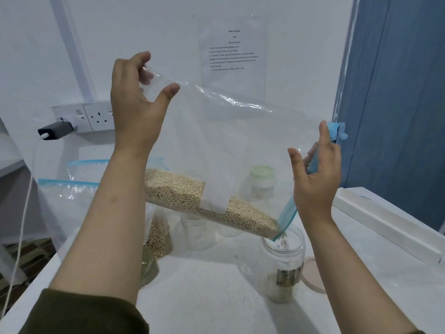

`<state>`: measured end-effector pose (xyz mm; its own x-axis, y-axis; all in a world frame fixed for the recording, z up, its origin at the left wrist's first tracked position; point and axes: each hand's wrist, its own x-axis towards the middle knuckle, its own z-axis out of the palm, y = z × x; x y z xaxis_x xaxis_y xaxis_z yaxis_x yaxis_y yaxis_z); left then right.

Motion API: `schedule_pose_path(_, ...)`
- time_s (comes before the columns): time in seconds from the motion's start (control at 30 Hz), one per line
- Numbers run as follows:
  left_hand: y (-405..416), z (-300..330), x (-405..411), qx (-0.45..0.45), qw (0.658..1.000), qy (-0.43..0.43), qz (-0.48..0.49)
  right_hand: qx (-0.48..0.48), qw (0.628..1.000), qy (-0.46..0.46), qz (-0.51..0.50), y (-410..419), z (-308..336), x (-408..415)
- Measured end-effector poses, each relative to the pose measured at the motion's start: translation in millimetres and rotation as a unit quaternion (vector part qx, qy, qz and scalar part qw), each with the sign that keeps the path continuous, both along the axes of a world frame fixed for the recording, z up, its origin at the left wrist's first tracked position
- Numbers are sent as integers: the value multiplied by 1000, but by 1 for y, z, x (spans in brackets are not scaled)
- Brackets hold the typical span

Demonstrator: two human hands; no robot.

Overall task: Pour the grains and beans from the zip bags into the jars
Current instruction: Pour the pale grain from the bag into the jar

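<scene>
We look down on a white table [216, 285] with a fine grainy finish, pushed against a pale wall. On the wall at upper centre hangs a printed sheet [232, 51] in a clear sleeve; at left sits a double socket [96, 115] with a dark charger [55, 130] plugged in and a white cable [20, 227] trailing down. A blue curtain [395, 104] fills the right edge, with a white ledge [385, 220] below it.

Across the middle of the frame we hold a big clear zip bag [228, 131], thin and crinkly, tilted down to the right. Our left hand [137, 104] pinches its raised closed corner at upper left between fingertips and thumb. Our right hand [317, 174] grips the blue zip strip [287, 213] at the bag's mouth. Small pale round grains [192, 198] lie heaped along the bag's lower edge and spill from the mouth into an open clear jar [283, 263] standing at lower right, with a little pile already inside. A pinkish lid [314, 276] lies flat just right of that jar.

Behind stand another open clear jar [197, 232] and a jar with a green lid [262, 182]. At left lie more blue-topped zip bags [69, 201], one holding grain.
</scene>
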<state>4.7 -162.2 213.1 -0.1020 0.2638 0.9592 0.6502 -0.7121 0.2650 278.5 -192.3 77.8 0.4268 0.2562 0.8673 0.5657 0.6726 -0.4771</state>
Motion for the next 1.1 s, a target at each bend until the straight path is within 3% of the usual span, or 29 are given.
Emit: schedule_pose_path(1.1,-1,0,-3,-2,1000,-2,5,7,1000,-2,3,-1,-2,3)
